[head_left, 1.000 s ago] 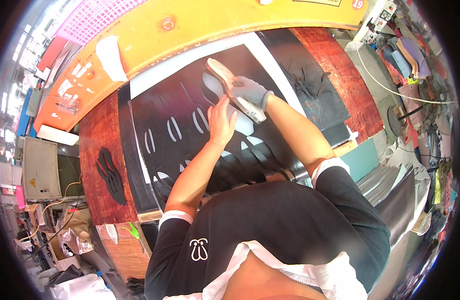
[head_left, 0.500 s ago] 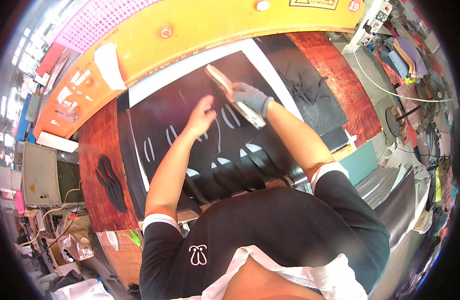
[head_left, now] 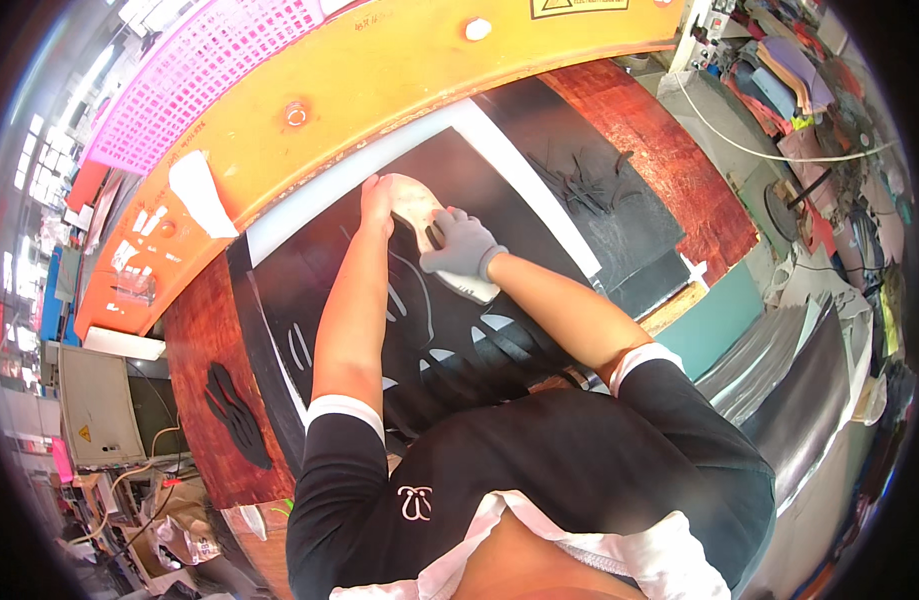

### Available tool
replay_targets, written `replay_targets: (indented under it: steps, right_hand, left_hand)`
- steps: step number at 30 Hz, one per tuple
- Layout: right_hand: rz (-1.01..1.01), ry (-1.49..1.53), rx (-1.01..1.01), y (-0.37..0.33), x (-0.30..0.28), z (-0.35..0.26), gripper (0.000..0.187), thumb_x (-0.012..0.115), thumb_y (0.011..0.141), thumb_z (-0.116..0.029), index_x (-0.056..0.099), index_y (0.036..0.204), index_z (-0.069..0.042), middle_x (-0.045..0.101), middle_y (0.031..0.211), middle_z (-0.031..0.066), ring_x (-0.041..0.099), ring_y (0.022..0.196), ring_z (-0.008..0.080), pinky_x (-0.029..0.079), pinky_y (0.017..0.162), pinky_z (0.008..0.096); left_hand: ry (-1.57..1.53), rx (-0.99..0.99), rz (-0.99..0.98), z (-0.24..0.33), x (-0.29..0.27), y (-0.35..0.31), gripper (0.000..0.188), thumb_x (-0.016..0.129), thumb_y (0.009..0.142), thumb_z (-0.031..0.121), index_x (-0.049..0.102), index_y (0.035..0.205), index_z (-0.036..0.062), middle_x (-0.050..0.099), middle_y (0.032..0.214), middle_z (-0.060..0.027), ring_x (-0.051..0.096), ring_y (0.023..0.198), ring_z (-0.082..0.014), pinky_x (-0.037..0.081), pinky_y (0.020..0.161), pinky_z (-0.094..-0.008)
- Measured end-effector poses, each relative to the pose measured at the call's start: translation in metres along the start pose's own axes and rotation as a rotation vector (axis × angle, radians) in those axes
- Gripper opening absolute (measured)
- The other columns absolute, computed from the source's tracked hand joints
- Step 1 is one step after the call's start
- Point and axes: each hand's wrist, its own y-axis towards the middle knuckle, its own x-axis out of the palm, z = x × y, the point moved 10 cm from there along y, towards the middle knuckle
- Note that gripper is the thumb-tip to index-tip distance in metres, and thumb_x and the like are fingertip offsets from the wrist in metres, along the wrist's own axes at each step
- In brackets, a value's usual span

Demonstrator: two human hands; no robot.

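A long, pale, curved cutting die [head_left: 413, 202] lies low over a black sheet [head_left: 509, 210]; I cannot tell whether it rests flat on it. My right hand [head_left: 461, 246], in a grey glove, is wrapped over the die's middle and near part. At the far end of the die, my bare left hand [head_left: 376, 200] grips its edge, with the fingertips partly hidden. Curved slots are cut through the sheet to the left of the die. Nearer my body, several black strips [head_left: 509, 345] stand out between white gaps at the sheet's front.
An orange machine beam [head_left: 379, 75] spans the far side, with a pink perforated basket [head_left: 209, 60] above it. Black cut pieces [head_left: 234, 415] lie on the red-brown board at left. Thin black scraps [head_left: 584, 190] sit at right. Stacked sheets [head_left: 769, 350] are beside my right arm.
My left hand has moved from above the slots to the die's far end and taken hold. The die has turned from edge-on to broad face up and shifted slightly left and nearer.
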Motion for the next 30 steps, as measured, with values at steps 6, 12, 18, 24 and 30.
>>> replay_targets:
  steps: [6,12,18,24,30]
  right_hand:
    - [0.001,-0.179,-0.025,-0.005,0.005,-0.009,0.089,0.064,0.06,-0.047,0.038,0.135,-0.009,0.031,0.141,0.0261,0.037,0.123,0.0425,0.036,0.1,0.0453]
    - [0.066,-0.177,-0.007,-0.017,0.0,-0.006,0.096,0.068,0.061,-0.05,0.033,0.139,-0.007,0.028,0.142,0.0264,0.034,0.127,0.0431,0.036,0.1,0.0468]
    - [0.117,-0.032,0.079,-0.015,-0.003,0.003,0.096,0.066,0.06,-0.052,0.034,0.138,-0.006,0.028,0.144,0.0243,0.046,0.118,0.041,0.043,0.096,0.0432]
    - [0.031,0.759,-0.014,-0.005,-0.003,0.028,0.075,0.07,0.068,-0.031,0.044,0.132,-0.002,0.057,0.115,0.0165,0.058,0.101,0.0217,0.046,0.087,0.0307]
    - [0.073,0.575,-0.026,-0.006,-0.03,0.055,0.075,0.07,0.07,-0.032,0.045,0.132,0.001,0.053,0.124,0.0185,0.053,0.114,0.0264,0.038,0.099,0.0307]
  left_hand:
    - [-0.136,0.048,-0.013,0.002,0.001,0.01,0.053,0.048,0.079,-0.009,0.04,0.132,-0.0061,0.055,0.122,-0.0168,0.057,0.108,-0.0256,0.046,0.093,-0.0348]
    - [-0.134,0.155,0.099,0.021,0.0,-0.01,0.055,0.046,0.078,-0.014,0.039,0.132,-0.0074,0.054,0.124,-0.0169,0.056,0.11,-0.024,0.045,0.093,-0.0316]
    - [-0.05,0.329,0.106,0.054,0.011,-0.044,0.057,0.048,0.081,-0.012,0.035,0.135,-0.0058,0.046,0.133,-0.0195,0.049,0.119,-0.0257,0.04,0.099,-0.0321]
    - [0.049,0.202,0.035,0.062,0.006,-0.056,0.066,0.057,0.09,0.017,0.023,0.143,-0.0003,0.028,0.145,-0.0228,0.033,0.132,-0.0309,0.03,0.107,-0.039]
    - [1.133,0.417,-0.214,0.013,-0.01,-0.141,0.064,0.057,0.088,0.035,0.033,0.141,0.0085,0.025,0.149,-0.0169,0.022,0.138,-0.0346,0.019,0.11,-0.0501]
